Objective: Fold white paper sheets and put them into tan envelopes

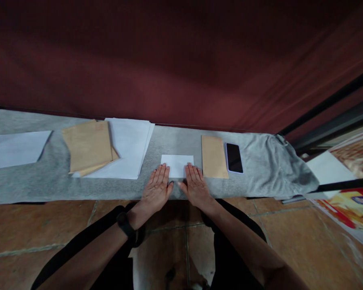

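Note:
A small white sheet of paper [178, 165], perhaps folded, lies flat in front of me on the grey cloth. My left hand [157, 185] rests palm down, its fingertips on the paper's left edge. On the right edge lie the fingertips of my right hand [195, 184], also palm down. Both hands have their fingers stretched out and grip nothing. Just right of my right hand is a brown envelope [214, 157], and beside that a phone [234, 158] with a dark screen.
Left of my hands lies a stack of white paper [131, 145], partly under several brown envelopes [89, 145]. More white paper [16, 149] is at the far left. The grey cloth [181, 135] covers a narrow bench before a dark red curtain [169, 72]. A colourful printed sheet [347, 209] sits at right.

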Tool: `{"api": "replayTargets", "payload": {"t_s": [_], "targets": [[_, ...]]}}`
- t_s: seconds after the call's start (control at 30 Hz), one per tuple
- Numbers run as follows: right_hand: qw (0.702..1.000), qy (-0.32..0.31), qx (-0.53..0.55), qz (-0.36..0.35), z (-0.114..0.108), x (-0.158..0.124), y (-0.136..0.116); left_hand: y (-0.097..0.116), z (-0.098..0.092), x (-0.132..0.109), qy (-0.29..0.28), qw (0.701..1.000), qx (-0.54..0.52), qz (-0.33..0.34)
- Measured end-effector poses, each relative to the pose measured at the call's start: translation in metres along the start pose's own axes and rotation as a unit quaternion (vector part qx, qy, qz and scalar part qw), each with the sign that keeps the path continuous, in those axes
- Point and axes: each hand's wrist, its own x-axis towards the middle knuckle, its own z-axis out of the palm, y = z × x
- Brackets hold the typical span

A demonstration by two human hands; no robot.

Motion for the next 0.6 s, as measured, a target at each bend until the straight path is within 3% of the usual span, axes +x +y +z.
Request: {"api": "replayTargets", "payload": {"t_s": [0.6], "targets": [[0.998, 0.03, -0.037, 0.036, 0.0052, -0.0001, 0.009, -0.0067, 0.0001, 0.0016, 0.022, 0.998, 0.022, -0.047]]}}
